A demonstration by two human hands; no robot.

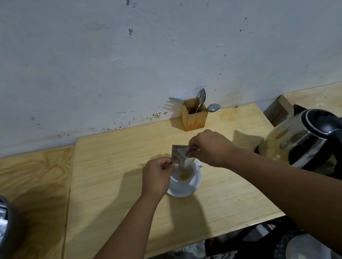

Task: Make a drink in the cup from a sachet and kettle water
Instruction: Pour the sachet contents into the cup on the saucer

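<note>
Nearby, kettle [309, 144] right of cup [187, 173].

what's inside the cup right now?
A small heap of brownish powder lies at the bottom of the cup. The sachet, held over it by both hands, hides the cup's far rim. No water seen.

Pale wooden table [111, 179], saucer [184, 189], wooden cutlery holder [194, 119], kettle [309, 144] at right edge
</note>
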